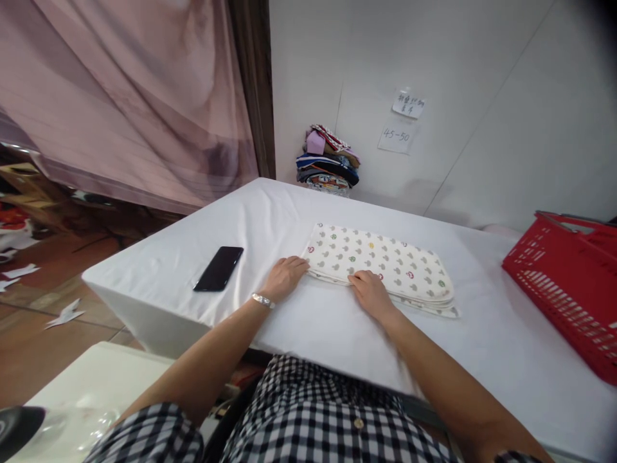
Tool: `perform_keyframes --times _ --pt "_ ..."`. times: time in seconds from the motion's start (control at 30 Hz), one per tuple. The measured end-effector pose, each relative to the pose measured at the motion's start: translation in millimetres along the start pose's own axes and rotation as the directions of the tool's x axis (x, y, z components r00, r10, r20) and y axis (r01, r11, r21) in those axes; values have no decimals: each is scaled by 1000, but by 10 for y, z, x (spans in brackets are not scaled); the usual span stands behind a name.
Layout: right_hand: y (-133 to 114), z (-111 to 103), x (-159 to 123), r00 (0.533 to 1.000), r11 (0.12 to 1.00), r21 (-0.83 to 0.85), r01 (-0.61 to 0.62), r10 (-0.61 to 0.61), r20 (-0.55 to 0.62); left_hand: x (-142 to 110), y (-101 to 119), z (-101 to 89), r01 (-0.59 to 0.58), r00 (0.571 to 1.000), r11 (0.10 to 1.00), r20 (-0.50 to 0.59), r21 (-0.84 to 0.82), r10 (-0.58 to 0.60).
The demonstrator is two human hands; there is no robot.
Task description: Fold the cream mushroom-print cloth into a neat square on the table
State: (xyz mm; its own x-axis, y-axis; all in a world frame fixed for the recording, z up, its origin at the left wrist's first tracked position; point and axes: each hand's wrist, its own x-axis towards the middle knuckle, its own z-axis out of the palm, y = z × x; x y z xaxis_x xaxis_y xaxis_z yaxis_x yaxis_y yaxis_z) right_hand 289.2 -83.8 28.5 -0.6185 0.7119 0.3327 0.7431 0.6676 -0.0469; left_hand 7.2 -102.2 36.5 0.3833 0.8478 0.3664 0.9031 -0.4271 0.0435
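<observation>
A folded white cloth (371,257) printed with small grey, red, green and yellow motifs lies in several layers on the white-covered table (308,347). At its near left corner my left hand (285,276), with a silver band on the wrist, has its fingers closed on the edge; the fingertips are partly hidden. Farther right along the near edge, my right hand (370,292) pinches the cloth between thumb and fingers. The layers fan out slightly at the cloth's right end.
A black phone (218,269) rests left of my hands. A red plastic basket (569,289) stands at the right. Stacked folded clothes (328,161) are by the wall. A pink curtain (144,96) hangs at left, above a white stool or box top (101,373).
</observation>
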Motion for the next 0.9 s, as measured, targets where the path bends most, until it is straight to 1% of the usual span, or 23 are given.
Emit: perform_keyframes --times 0.13,0.2,0.27,0.33,0.4,0.5,0.57,0.63,0.7,0.8,0.9 --pt "4 67 9 1000 1000 -19 -11 11 -21 41 49 -96 16 997 999 69 37 -19" --pt "3 88 18 999 1000 -20 -21 20 -26 109 151 -125 18 999 999 40 52 -20" --pt "-8 92 34 999 999 -22 -39 38 -30 198 302 -105 -13 1000 999 -19 38 14" --pt "-21 74 51 998 998 -13 -54 53 -37 282 461 -24 -85 995 996 -49 -1 85" --pt "-16 32 52 998 999 26 -38 39 -41 343 573 102 -136 990 990 -28 -30 135" --pt "69 -61 -45 999 994 106 -9 14 -49 381 592 298 -110 994 993 22 -37 111" --pt "205 -131 -210 996 990 138 -42 53 -75 380 536 387 -106 994 993 29 -53 108" --pt "409 -203 -457 985 984 137 -114 129 -110 370 478 428 -111 993 991 21 -79 113" --pt "657 -286 -758 973 978 99 -184 196 -122 363 448 432 -110 994 989 19 -97 112" --pt "1017 -429 -1214 956 961 5 -277 276 -96 363 458 407 -96 995 990 29 -106 99" --pt "1253 -548 -1546 930 933 -31 -359 355 -96 372 486 385 -84 996 990 29 -114 88"
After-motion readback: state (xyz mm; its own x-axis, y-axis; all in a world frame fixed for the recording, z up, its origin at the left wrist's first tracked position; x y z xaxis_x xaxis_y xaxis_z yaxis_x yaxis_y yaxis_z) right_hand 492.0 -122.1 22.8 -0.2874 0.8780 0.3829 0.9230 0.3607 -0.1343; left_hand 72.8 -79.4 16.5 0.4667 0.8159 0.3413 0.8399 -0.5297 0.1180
